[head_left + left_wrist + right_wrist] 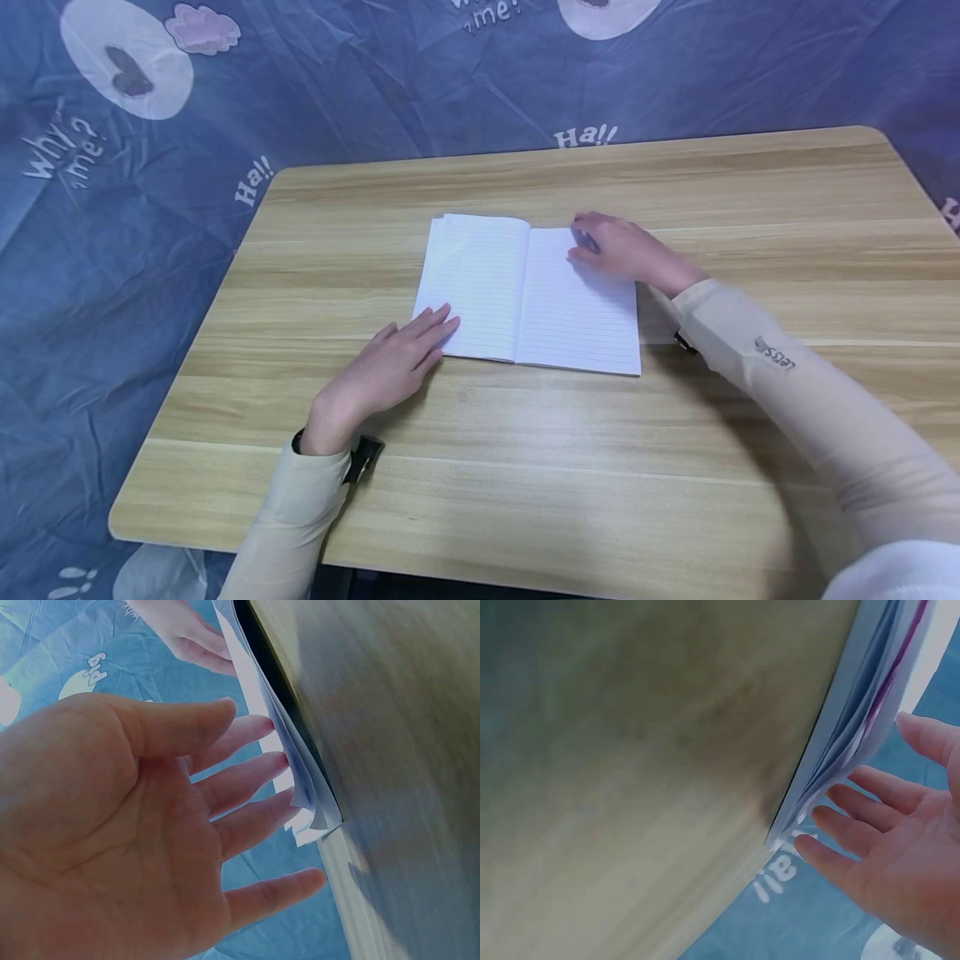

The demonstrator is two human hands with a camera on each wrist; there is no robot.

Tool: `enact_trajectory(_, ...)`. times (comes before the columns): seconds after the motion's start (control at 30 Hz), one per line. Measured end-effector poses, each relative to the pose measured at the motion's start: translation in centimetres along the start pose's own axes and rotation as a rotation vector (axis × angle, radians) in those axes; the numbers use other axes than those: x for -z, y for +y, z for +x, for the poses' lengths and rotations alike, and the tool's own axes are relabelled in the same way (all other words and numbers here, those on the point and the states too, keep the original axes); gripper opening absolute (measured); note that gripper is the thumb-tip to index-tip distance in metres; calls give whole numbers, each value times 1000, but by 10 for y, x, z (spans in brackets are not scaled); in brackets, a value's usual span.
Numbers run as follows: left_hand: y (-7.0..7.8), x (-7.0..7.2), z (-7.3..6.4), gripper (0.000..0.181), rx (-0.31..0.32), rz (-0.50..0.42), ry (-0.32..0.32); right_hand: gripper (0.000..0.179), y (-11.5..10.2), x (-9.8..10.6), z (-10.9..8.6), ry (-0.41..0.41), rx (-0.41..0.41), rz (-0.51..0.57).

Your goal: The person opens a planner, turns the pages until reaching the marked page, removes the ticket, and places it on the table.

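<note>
An open notebook point(480, 283) with lined white pages lies on the table. My left hand point(390, 362) rests its spread fingertips on the lower left edge of the left page. In the left wrist view, the fingers of that hand point(165, 817) are extended against the notebook's page edges point(304, 780). My right hand point(622, 247) is at the upper right corner of the right page, thumb toward the page. The right wrist view has this hand point(900, 832) with loosely extended fingers near the stacked pages point(847, 735), nothing pinched between them.
A light wood-grain table point(525, 475) with rounded corners holds the notebook near its middle. Blue printed cloth point(360, 92) hangs behind the far edge and down the left side. Dark bands sit at the wrists, under beige sleeves point(810, 392).
</note>
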State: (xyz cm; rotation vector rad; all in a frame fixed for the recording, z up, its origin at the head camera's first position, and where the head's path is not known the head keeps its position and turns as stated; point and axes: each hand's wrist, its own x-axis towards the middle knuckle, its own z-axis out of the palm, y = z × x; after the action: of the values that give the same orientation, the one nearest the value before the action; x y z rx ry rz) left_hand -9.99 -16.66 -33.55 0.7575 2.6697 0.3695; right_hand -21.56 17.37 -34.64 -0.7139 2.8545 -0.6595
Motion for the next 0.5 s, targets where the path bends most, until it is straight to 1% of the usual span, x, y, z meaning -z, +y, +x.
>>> enact_trajectory(0.1,0,0,0,50,2,3,-1,25,4,2,2,0,-24,11)
enact_trajectory(0.3,0,0,0,50,4,0,-4,26,9,4,5,-10,-37,32)
enact_trajectory(0.5,-1,0,0,50,2,1,-5,39,9,6,6,-20,-70,49)
